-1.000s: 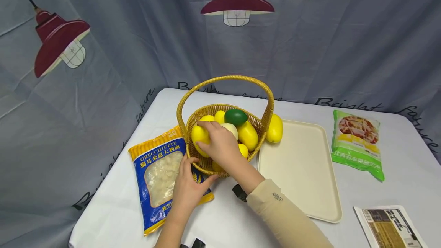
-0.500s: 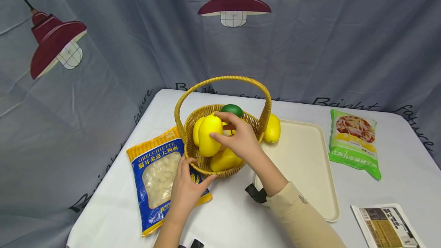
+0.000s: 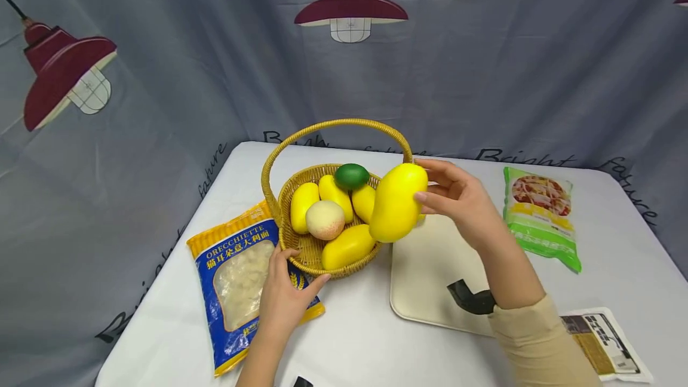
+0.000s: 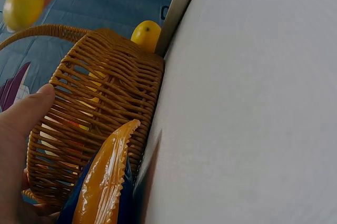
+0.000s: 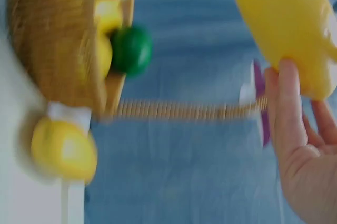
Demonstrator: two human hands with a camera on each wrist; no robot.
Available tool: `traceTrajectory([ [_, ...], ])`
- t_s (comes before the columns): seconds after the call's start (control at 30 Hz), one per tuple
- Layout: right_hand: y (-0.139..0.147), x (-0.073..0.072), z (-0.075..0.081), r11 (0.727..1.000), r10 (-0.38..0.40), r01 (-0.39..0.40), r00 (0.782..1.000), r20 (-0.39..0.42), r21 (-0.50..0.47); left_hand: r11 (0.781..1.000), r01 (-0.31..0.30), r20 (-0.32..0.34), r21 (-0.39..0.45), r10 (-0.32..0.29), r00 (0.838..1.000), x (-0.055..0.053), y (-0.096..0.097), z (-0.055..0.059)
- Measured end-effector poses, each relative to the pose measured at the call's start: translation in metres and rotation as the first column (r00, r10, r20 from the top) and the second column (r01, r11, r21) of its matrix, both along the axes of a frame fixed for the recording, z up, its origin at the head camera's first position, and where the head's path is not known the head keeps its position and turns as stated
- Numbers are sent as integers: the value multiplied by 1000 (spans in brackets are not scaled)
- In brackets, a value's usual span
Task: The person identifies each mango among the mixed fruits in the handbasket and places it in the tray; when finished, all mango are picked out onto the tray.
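My right hand (image 3: 466,205) pinches a large yellow mango (image 3: 399,203) between thumb and fingers, raised at the right side of the wicker basket (image 3: 310,251). My left hand (image 3: 283,300) holds the basket's near left rim; its thumb (image 4: 39,103) lies against the weave in the left wrist view. Inside the basket are several yellow mangoes, one in front (image 3: 348,248), a pale peach (image 3: 325,220) and a dark green fruit (image 3: 352,177), perhaps an avocado. Another mango (image 5: 64,150) lies outside the basket, mostly hidden in the head view by the held one.
A blue and yellow orecchiette bag (image 3: 236,297) lies left of the basket, partly under my left hand. To the right is a cream tray (image 3: 424,291), partly below my right arm. Farther right are a green food bag (image 3: 543,214) and a flat printed packet (image 3: 607,345).
My right hand has taken a mango from the basket's left part and carried it up and rightward past the rim. My left hand has stayed on the basket. The head view has shifted slightly.
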State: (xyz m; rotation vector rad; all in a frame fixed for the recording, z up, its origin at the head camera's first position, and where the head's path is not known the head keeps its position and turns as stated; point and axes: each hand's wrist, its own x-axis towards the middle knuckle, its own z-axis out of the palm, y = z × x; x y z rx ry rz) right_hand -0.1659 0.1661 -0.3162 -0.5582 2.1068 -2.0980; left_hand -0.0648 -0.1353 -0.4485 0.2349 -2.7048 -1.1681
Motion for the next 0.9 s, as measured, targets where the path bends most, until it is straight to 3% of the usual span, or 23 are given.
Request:
traceTrajectory([
  [0.13,40,-13,-6,1000,7,-7,999,35,-17,1000,-1,0,-1,1,1000,1,-1,1],
  [0.23,69,-30,-16,1000,11,-7,992,126,-26,1000,-1,-7,-2,1,1000,1,-1,1],
  [0.4,103,-65,-52,996,-31,4,954,299,94,1000,0,-5,-3,0,1000,2,0,0],
  [0.53,114,-93,-83,977,-41,-48,913,406,207,1000,-9,8,-10,9,1000,4,-2,-1],
  [0.63,120,-105,-98,968,-55,-62,894,446,243,1000,-6,10,-11,6,1000,4,-2,-3],
  [0.9,127,-125,-113,968,-77,-58,857,509,244,999,-6,-21,-33,5,1000,1,0,-4],
])
